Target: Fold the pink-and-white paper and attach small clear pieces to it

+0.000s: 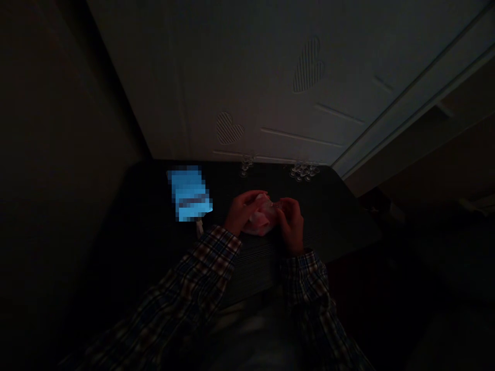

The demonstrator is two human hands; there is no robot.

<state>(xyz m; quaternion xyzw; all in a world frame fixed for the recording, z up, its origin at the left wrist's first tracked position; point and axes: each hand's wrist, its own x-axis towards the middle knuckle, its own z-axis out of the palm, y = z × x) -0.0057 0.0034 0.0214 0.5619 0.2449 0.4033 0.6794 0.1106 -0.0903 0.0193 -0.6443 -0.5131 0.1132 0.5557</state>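
In the dim light a crumpled, pinkish plastic bag [261, 222] lies on the dark table between my hands. My left hand [243, 210] closes around the bag's left side, with its fingers reaching over the top. At the right edge, my right hand [292, 221] pinches the bag between thumb and fingers. A small shiny spot shows near those fingertips, too dim to name. What the bag contains cannot be made out.
Small clear, shiny pieces stand in a group [303, 171] at the table's back right; a smaller cluster [246, 166] is left of it. A lit, blurred screen [190, 193] lies left of my hands. Behind the dark table [328, 216] rises a white panel [263, 93] with heart reliefs.
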